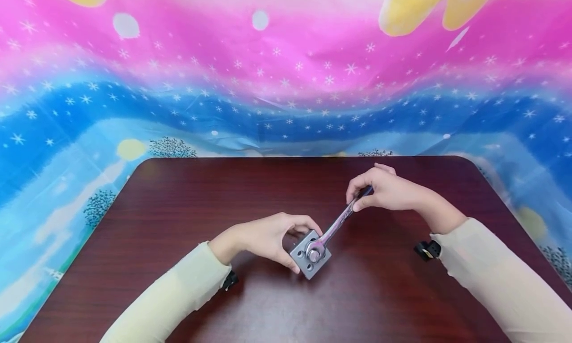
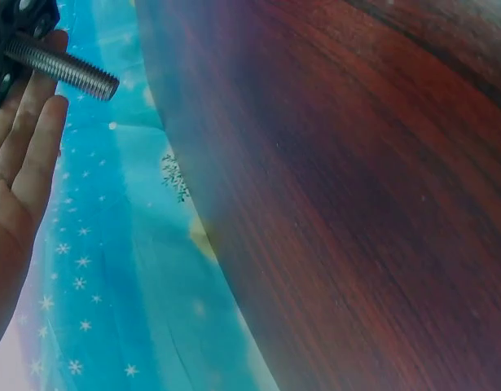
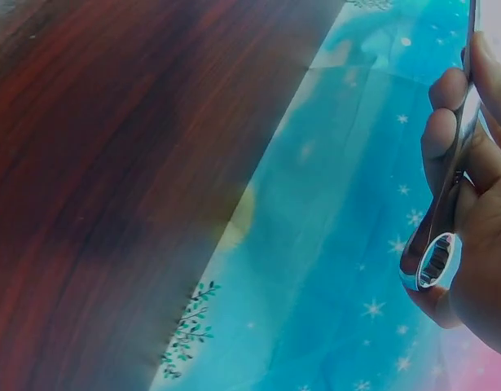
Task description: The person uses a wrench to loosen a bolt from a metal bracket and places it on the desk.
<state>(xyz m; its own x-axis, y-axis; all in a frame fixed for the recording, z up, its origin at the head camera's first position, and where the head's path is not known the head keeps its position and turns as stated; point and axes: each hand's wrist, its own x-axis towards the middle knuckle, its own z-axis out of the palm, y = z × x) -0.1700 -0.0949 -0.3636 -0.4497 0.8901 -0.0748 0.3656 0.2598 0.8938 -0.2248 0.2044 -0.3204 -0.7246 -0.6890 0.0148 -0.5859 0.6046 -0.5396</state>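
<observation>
In the head view my left hand [image 1: 265,236] grips a small grey metal block [image 1: 320,264] by its edges, thumb on the near side and fingers on the far side. Several holes pierce the block, and a hex bolt's head [image 1: 314,256] sits on its upper face. Threaded shank [image 2: 67,67] sticks out from the block's other side in the left wrist view. My right hand [image 1: 380,189] pinches a shiny combination wrench [image 1: 337,226] near its far end. The wrench's jaw end is around the bolt head; its ring end [image 3: 410,269] lies by my right palm.
A dark reddish wooden table [image 1: 201,194] with rounded far corners lies beneath both hands. Behind it and along its sides hangs a pink and blue printed cloth [image 1: 286,92]. A black device [image 1: 427,250] is strapped under the right wrist, another [image 1: 230,281] under the left.
</observation>
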